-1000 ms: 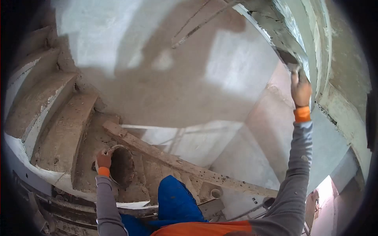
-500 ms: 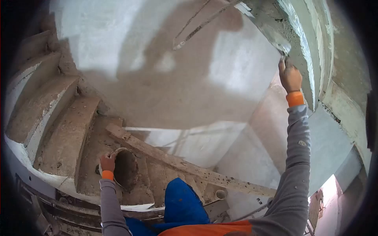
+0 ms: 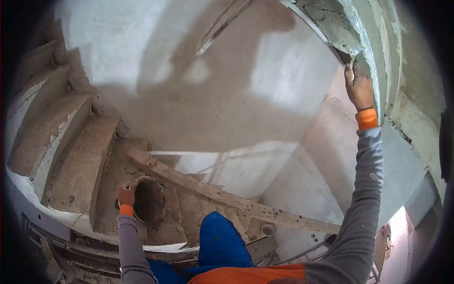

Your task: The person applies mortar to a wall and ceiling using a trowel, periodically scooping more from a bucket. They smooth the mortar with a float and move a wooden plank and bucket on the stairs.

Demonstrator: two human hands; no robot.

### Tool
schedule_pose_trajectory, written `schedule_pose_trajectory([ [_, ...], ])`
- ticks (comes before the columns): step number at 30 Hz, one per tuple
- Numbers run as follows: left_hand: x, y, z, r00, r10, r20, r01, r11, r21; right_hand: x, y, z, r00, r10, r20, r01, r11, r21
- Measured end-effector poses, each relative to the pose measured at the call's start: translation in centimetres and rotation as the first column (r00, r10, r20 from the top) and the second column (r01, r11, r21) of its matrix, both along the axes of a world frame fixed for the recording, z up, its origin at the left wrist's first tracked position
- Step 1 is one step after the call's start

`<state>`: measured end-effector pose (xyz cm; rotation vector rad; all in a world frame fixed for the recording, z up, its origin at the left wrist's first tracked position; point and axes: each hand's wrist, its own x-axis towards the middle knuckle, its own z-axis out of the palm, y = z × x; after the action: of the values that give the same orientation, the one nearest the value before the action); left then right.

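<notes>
My left hand (image 3: 126, 194) is closed on the left rim of a round, dirty bucket (image 3: 150, 202), whose dark mouth faces up toward me. At the upper right my right hand (image 3: 359, 86) is raised, its fingers wrapped round the handle of a small trowel (image 3: 351, 50). The trowel's blade lies close to the rough grey underside (image 3: 326, 23) beside a white-edged curved strip; whether it touches there is hard to tell.
Concrete steps (image 3: 75, 156) curve down the left side. A long wooden board (image 3: 213, 193) slants across the middle. A pale plastered wall (image 3: 203, 109) stands ahead. A short pipe end (image 3: 268, 230) sits right of my blue-clad knee (image 3: 220, 241).
My right hand and the trowel have moved to the right and slightly up along the underside. My left hand stays on the bucket, and the view has shifted slightly.
</notes>
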<state>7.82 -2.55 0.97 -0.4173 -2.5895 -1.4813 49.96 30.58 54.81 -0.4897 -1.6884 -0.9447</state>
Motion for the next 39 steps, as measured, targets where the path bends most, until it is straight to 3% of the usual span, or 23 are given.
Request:
schedule_pose_trajectory([
  [3,-0.8,0.3,-1.5,1.000,0.022,-0.011,-0.022,1.000,0.003,0.5,2.3,-0.2,0.985,-0.169,-0.021,0.168,0.984,-0.055],
  [7,-0.8,0.1,-2.1,0.990,0.139,-0.012,-0.139,0.990,0.035,1.2,5.5,-0.9,0.972,-0.232,-0.027,0.228,0.969,-0.099],
  [10,-1.1,-0.7,-1.9,0.988,0.098,0.119,-0.102,0.994,0.027,2.2,7.5,-1.8,0.957,-0.289,-0.007,0.283,0.942,-0.181],
  [11,-1.9,-0.7,-2.7,0.993,0.078,0.090,-0.080,0.997,0.018,2.6,8.7,-2.1,0.968,-0.249,-0.003,0.249,0.968,-0.043],
  [14,-3.1,-0.6,-4.2,0.999,0.033,0.001,-0.033,0.999,0.004,1.7,6.6,-2.1,0.990,-0.129,-0.048,0.132,0.990,0.057],
  [15,-1.9,-0.5,-2.7,0.999,0.035,-0.028,-0.034,0.999,0.020,1.2,5.7,-1.8,0.994,-0.099,-0.051,0.104,0.988,0.115],
  [19,-0.8,0.1,-2.0,0.996,0.077,-0.050,-0.074,0.996,0.053,-0.6,3.7,0.6,0.983,-0.173,-0.069,0.180,0.978,0.110],
  [22,0.3,-0.4,0.3,0.996,-0.053,0.077,0.055,0.998,-0.032,0.2,5.2,-0.9,0.962,-0.255,-0.100,0.261,0.964,0.053],
  [27,-1.6,0.5,-4.6,0.991,0.083,-0.106,-0.081,0.997,0.015,1.3,9.0,-3.3,0.981,-0.182,-0.072,0.188,0.978,0.087],
  [30,-0.7,0.1,-3.3,0.996,0.051,-0.078,-0.050,0.999,0.003,-1.6,6.4,-2.3,0.998,-0.029,-0.054,0.046,0.933,0.356],
  [34,0.5,-0.3,-0.7,0.996,-0.063,0.068,0.068,0.995,-0.076,-2.4,1.9,-0.8,0.981,-0.099,-0.169,0.137,0.964,0.229],
  [37,-0.6,0.6,-4.3,0.976,0.092,-0.199,-0.096,0.995,-0.014,0.3,1.1,-0.8,0.959,-0.133,-0.249,0.172,0.974,0.145],
  [39,-0.5,0.2,-3.8,0.996,-0.004,-0.091,0.006,1.000,0.024,3.4,1.6,-1.2,0.972,-0.028,-0.232,0.073,0.980,0.187],
])
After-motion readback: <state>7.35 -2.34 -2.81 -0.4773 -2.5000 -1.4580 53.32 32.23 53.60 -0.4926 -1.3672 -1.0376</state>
